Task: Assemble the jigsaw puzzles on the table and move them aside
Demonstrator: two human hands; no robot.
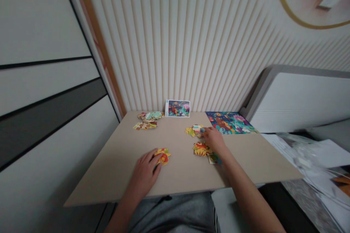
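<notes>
Left hand (144, 171): fingers parted, touching red pieces (164, 157). Right hand (214, 139): at white-yellow pieces (190, 131), finger grip unclear.

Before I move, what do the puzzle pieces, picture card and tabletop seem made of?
Puzzle pieces: probably thick printed cardboard, fairly matte; the far-left pile shows pale cut edges. Picture card: likely stiff printed paper, standing without sagging; gloss unclear. Tabletop: perhaps laminate, smooth and matte, evenly beige.

Looks like home, maybe bedroom. Ridged cream wall (164, 43), big gold curve (314, 27) up high. Pale panels (41, 22) on left, like closet doors. Grey-edged white board (300, 98) on right, like bed's headboard. Puzzle pieces (149, 115) (very bright ones!) on plain tabletop (179, 138).
</notes>
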